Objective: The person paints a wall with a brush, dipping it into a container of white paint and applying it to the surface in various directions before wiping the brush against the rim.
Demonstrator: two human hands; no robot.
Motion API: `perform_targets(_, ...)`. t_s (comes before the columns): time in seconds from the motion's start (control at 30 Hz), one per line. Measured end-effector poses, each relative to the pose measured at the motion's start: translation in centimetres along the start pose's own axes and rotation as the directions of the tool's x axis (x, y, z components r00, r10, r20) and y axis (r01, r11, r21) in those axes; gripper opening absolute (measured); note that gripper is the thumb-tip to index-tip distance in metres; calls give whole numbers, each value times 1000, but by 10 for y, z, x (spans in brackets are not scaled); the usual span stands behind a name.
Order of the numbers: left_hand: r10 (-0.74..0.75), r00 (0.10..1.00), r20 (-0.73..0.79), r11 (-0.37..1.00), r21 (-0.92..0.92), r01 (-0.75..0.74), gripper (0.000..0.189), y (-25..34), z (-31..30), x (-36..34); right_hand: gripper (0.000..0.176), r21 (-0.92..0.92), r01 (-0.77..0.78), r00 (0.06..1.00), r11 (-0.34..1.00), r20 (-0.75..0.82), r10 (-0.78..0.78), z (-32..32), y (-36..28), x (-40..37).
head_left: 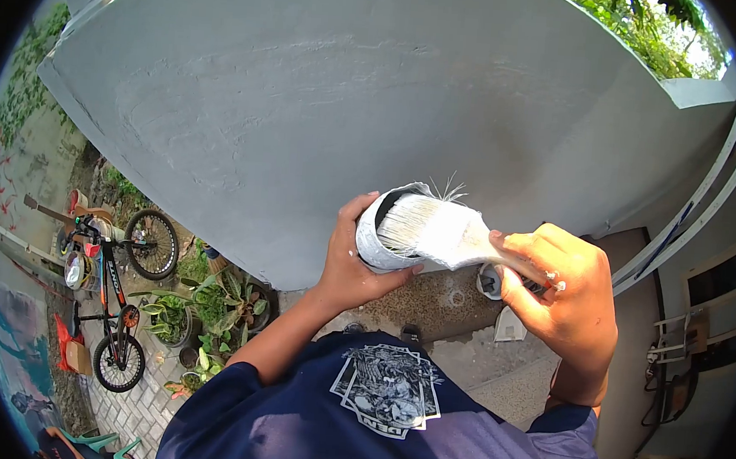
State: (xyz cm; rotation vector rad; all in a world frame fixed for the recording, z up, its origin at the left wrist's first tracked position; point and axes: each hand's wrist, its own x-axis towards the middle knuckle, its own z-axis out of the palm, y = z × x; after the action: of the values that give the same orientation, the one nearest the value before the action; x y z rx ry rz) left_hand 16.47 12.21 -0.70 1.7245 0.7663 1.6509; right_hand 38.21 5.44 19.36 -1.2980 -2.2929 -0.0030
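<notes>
My left hand [355,267] is wrapped round a small paint-smeared cup [371,235], its mouth tilted to the upper right. In my right hand [564,290] is the handle of a wide brush [449,233], pinched between thumb and fingers. White paint coats the brush head, and its pale bristles lie at the cup's mouth, pointing left. A few stray bristles stick up from its top edge. How much paint the cup holds is hidden by the brush.
A large grey wall [309,97] rises in front. Below the brush stands a paint-stained container [490,282] on the floor. Potted plants [170,318] and a bicycle [116,297] are at the left. White curved rails [685,209] stand at the right.
</notes>
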Motion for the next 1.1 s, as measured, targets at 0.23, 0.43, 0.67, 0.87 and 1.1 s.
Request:
perform_targets(0.23, 67, 990, 128, 965, 244, -97, 98, 6, -6, 9, 24, -181, 61, 993, 982, 109, -42, -9, -11, 14)
perform_targets(0.43, 31, 997, 67, 975, 217, -45, 98, 6, -2, 8, 25, -172, 53, 997, 984, 66, -42, 11, -6, 18)
perform_targets(0.67, -55, 997, -44, 998, -4, 55, 97, 1, -4, 6, 35, 166, 20, 986, 986, -164, 8, 38, 25, -6)
perform_targets(0.87, -60, 998, 27, 998, 11, 60, 95, -5, 1, -4, 34, 318, -90, 985, 944, -110, 131, 44, 40, -26)
perform_targets(1.1, -197, 975, 98, 980, 14, 197, 99, -16, 12, -19, 28, 515, -268, 913, 814, -134, 386, 93, 59, -52)
